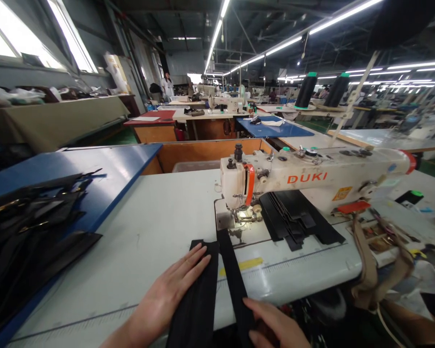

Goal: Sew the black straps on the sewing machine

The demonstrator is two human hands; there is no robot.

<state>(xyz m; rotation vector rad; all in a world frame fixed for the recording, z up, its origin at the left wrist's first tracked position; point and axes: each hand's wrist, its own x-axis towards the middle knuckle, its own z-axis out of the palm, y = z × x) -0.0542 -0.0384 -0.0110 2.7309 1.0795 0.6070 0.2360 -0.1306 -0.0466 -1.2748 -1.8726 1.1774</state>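
Observation:
My left hand lies flat with fingers stretched out on a wide black fabric piece, which runs off the table's front edge. Beside it, my right hand pinches a narrower black strip near its lower end. The strip's far end reaches the needle plate area of a white sewing machine, left of the presser foot. Whether the strip lies under the foot I cannot tell. A stack of black pieces lies beneath the machine's arm.
On the left, a blue tabletop bears a heap of black pieces. A yellow tape mark and a printed ruler edge the white table. Scissors and a tray with tan straps sit at right. Black thread cones stand behind.

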